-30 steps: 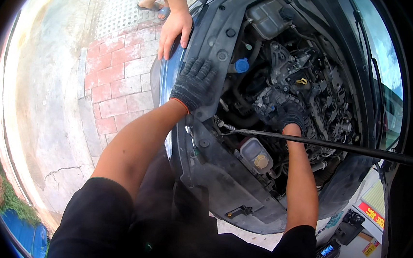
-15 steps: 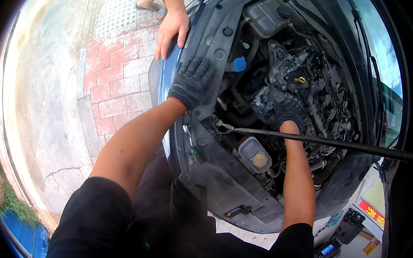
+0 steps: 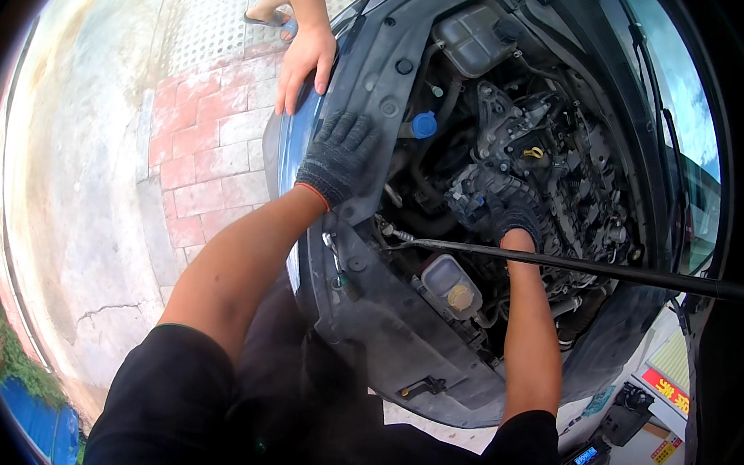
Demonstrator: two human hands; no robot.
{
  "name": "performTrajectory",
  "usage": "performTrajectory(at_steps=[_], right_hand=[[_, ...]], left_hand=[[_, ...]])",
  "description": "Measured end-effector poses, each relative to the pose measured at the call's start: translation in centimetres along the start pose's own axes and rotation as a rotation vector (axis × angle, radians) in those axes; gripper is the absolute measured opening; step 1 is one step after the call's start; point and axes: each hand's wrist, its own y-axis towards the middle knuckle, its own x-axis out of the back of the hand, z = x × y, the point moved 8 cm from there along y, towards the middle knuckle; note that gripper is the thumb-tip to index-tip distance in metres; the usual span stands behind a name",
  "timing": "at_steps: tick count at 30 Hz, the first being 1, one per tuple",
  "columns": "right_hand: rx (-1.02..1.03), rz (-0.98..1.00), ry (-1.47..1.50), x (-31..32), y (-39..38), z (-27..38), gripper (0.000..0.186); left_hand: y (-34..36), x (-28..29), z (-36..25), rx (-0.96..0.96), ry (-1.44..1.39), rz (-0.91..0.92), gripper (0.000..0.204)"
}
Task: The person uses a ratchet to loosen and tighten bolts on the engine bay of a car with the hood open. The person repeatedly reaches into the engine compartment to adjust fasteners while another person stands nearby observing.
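In a dark grey knitted glove with an orange cuff edge, my left hand (image 3: 340,160) lies flat, fingers stretched, on the black plastic front cover (image 3: 367,149) of a car's open engine bay. My right hand (image 3: 517,216), gloved alike, reaches down among the parts of the engine (image 3: 562,151), past a thin black prop rod (image 3: 562,263). Its fingers blend into the dark parts, so what they touch is hidden. Close by are a yellow dipstick loop (image 3: 533,152) and a translucent reservoir with a yellowish cap (image 3: 459,297). A ratchet wrench (image 3: 335,260) rests on the front cover, nearer my body.
Another person's bare hand (image 3: 306,66) rests on the car's front edge beyond my left hand. A blue cap (image 3: 424,125) and a grey coolant tank (image 3: 477,41) sit farther back. Red and grey paving (image 3: 208,150) lies to the left; the windscreen (image 3: 691,118) is at right.
The view has shifted slightly. My left hand stays flat on the cover, and my right hand remains down in the engine bay with little visible movement.
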Motion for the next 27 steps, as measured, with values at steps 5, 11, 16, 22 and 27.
performTrajectory(at_steps=[5, 11, 16, 22, 27], right_hand=[[0.137, -0.183, -0.070, -5.4, 4.2, -3.7, 0.057], [0.131, -0.197, 0.023, -2.6, 2.9, -1.0, 0.039], [0.194, -0.260, -0.018, -2.6, 3.0, -2.0, 0.041], [0.151, -0.179, 0.264, -4.3, 3.1, -2.4, 0.054], [0.239, -0.170, 0.029, 0.5, -0.7, 1.4, 0.045]], left_hand=[[0.3, -0.3, -0.5, -0.002, -0.017, 0.012, 0.061], [-0.2, -0.2, 0.1, 0.016, -0.009, 0.018, 0.062], [-0.2, -0.4, 0.2, 0.013, -0.048, 0.025, 0.063], [0.0, -0.3, 0.0, 0.018, -0.019, 0.028, 0.065], [-0.1, -0.2, 0.1, 0.015, -0.035, 0.040, 0.067]])
